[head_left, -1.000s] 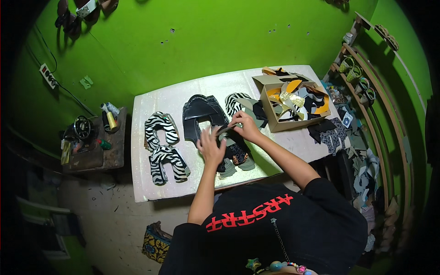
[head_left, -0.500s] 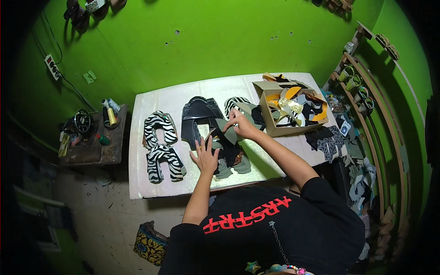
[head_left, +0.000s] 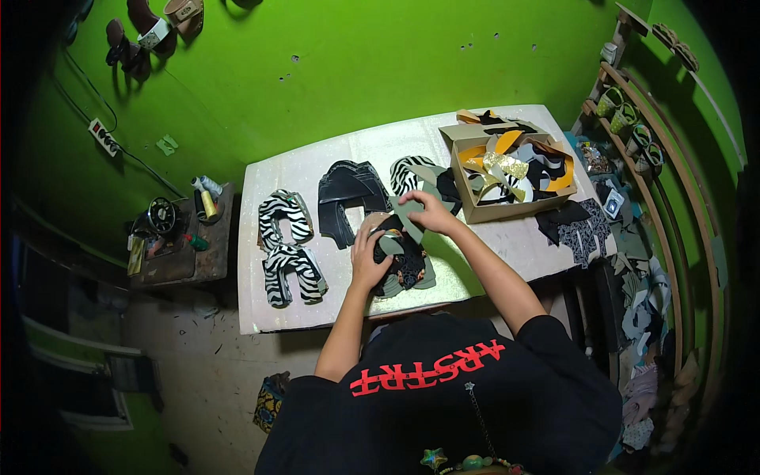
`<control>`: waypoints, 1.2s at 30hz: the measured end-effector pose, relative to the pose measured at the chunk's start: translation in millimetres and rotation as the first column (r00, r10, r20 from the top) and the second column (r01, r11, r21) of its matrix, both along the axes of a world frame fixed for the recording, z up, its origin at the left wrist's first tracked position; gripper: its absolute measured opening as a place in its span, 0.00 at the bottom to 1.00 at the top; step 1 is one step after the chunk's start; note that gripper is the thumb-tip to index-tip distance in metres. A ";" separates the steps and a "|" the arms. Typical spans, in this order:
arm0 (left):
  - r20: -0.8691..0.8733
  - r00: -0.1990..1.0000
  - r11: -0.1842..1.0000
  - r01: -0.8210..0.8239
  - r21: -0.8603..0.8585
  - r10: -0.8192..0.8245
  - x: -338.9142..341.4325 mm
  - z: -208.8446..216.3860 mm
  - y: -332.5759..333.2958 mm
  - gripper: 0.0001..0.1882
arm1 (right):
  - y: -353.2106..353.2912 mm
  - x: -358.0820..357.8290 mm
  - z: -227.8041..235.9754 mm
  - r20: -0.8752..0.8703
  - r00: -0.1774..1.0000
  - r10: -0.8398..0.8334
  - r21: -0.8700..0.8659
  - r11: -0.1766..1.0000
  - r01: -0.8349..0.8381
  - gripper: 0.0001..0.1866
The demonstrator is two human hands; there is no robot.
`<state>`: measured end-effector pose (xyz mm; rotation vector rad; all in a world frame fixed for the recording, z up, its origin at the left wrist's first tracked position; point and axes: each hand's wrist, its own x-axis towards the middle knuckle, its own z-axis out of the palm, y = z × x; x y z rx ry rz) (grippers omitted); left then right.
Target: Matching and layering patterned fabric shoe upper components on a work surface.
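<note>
Pinched between the thumb and fingers of my right hand [head_left: 434, 215] is a grey-green cut piece [head_left: 409, 218], tilted over the middle of the table. Just to its left, my left hand [head_left: 369, 257] curls around the side of a pile of dark cut pieces [head_left: 408, 265], with black, orange-patterned and grey-green scraps showing. Behind the hands lies a stack of black cut pieces [head_left: 348, 190]. Zebra-striped pieces lie in two stacks at the left, a far one [head_left: 285, 218] and a near one [head_left: 291, 275]. Another zebra-striped piece [head_left: 408, 170] lies behind my right hand, partly covered by grey-green ones.
An open cardboard box [head_left: 507, 207] full of scraps stands at the right of the white table [head_left: 340, 313]. Dark and patterned scraps [head_left: 582, 229] lie by the right edge. A sewing machine [head_left: 162, 218] stands on a small table at left; a wooden rack [head_left: 657, 222] with sandals stands right.
My left hand has gone from resting spread on the pile to curling around its side. My right hand, still pinching the grey-green piece, has shifted slightly right. The whole view has shifted too.
</note>
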<state>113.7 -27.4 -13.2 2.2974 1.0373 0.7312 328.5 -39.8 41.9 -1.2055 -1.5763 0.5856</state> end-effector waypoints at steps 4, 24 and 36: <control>-0.082 0.997 0.999 0.000 0.032 0.003 8.9 6.0 -6.9 0.36 | -2.1 -2.3 10.4 -0.226 0.974 0.008 -0.230 0.971 -0.061 0.27; -0.060 0.950 0.932 -0.312 -0.184 0.306 -5.2 9.3 11.3 0.14 | 3.0 -30.3 -28.4 0.070 0.993 -0.092 -0.175 0.979 0.103 0.27; -0.059 0.897 0.856 -0.436 -0.277 0.438 6.8 2.2 -4.8 0.39 | -11.3 -37.3 -31.0 0.446 0.843 -0.301 -0.482 0.712 0.510 0.29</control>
